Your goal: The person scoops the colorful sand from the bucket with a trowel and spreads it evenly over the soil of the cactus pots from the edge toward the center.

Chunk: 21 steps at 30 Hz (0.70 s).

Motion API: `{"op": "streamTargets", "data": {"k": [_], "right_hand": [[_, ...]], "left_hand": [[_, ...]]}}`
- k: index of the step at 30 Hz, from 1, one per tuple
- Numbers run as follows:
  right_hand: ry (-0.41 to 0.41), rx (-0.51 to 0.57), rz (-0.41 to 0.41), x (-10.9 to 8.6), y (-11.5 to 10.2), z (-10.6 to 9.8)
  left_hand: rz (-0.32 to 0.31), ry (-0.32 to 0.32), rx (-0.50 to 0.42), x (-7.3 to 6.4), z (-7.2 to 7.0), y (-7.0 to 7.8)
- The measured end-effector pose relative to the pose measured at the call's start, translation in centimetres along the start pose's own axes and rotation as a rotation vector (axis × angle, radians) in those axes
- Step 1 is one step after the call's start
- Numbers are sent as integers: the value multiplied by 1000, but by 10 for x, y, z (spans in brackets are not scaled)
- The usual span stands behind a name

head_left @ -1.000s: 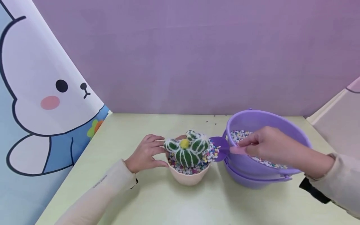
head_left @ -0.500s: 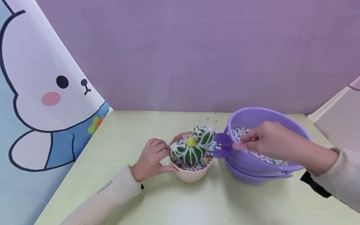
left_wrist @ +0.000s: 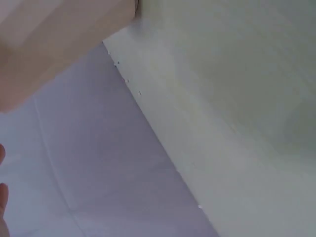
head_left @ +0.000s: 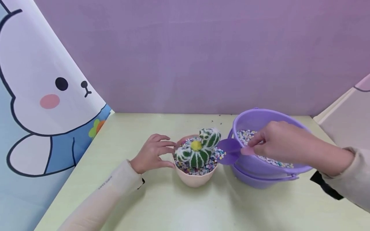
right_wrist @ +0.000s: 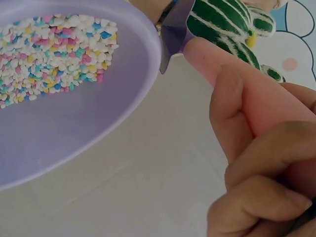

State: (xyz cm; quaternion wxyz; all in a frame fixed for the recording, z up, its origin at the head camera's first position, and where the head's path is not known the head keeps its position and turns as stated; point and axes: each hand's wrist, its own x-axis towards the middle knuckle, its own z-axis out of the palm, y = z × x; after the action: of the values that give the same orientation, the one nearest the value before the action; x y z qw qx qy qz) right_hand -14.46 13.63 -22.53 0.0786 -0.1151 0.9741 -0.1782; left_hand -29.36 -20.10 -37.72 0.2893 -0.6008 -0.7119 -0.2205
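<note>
A cream flowerpot stands on the table, filled with coloured pebbles around a green-and-white toy cactus with a yellow pompom. My left hand is at the pot's left side, fingers and thumb spread, fingertips right at the rim. My right hand grips the pink handle of a toy shovel. Its purple blade reaches to the pot's right rim, with some pebbles near its tip. In the right wrist view, the cactus shows beyond the blade.
A purple bucket with pebbles inside stands right of the pot, below my right forearm. Several dark specks lie near the table's back edge. A purple backdrop rises behind, with a cartoon sheet at left.
The shovel has drawn slightly right, and fewer pebbles lie on its blade. The pot and cactus have shifted a little right. My left thumb touched the rim, then spread away from it.
</note>
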Motion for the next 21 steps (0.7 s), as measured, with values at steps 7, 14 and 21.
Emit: {"op": "streamTargets", "data": {"k": [7,14,21], "right_hand": [[-6,-61,-13,-4,-2,-3],[-47,-43,13,-7,-10,-7],[-81,-34,38,-9,-13,-7]], "left_hand": [[98,155,197,3,5,27],[119,137,68,5,-2,31],[48,24,-101,-1,-10,13]]}}
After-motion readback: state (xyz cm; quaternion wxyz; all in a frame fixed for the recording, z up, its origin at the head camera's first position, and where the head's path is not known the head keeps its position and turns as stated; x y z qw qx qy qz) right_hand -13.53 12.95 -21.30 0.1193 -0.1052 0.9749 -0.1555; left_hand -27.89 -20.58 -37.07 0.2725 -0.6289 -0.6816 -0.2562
